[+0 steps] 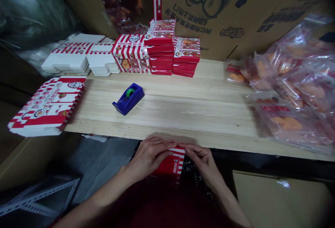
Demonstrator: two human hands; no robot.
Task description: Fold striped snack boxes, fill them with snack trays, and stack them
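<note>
Together, left hand [149, 156] and right hand [202, 163] grip a red-striped carton [171, 165] (partly hidden) beside the table edge [222, 140].

Left hand [149, 157] and right hand [204, 163] held palms-down, fingertips close together; left forearm [91, 200] and right forearm [231, 203] angled inward.

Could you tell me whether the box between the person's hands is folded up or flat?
Cannot tell: only a red-and-white strip of the box shows between the left hand and right hand.
</note>
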